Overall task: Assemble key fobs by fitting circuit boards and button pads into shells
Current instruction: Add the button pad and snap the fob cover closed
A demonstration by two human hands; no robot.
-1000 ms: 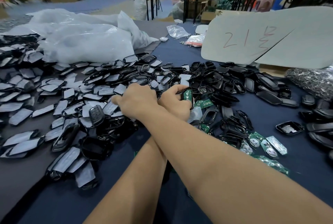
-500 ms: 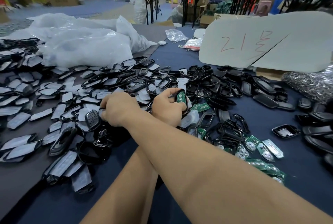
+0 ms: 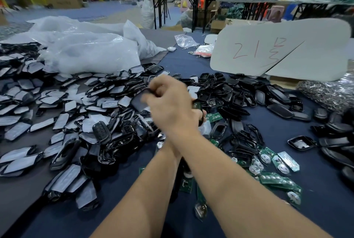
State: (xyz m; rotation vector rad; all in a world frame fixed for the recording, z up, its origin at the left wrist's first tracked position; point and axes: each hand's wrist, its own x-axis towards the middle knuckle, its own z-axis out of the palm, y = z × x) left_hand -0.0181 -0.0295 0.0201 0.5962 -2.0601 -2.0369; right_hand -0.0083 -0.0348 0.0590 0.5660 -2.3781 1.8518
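Two crossed forearms (image 3: 220,170): right hand (image 3: 168,103) (blurred) round shell (image 3: 140,100), left hand (image 3: 204,112) beneath.

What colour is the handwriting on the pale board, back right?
Red handwriting on the off-white board; head view, the only one, shows it clearly.

A person's two arms, seen from the wearer's own viewpoint; the right forearm (image 3: 229,170) is bare from the bottom edge of the view up to the wrist, broad and smooth; the left forearm (image 3: 145,190) is likewise bare; the right hand (image 3: 170,105) is uncovered, its fingers smeared by motion blur; of the left hand (image 3: 204,112) only uncovered fingertips show.
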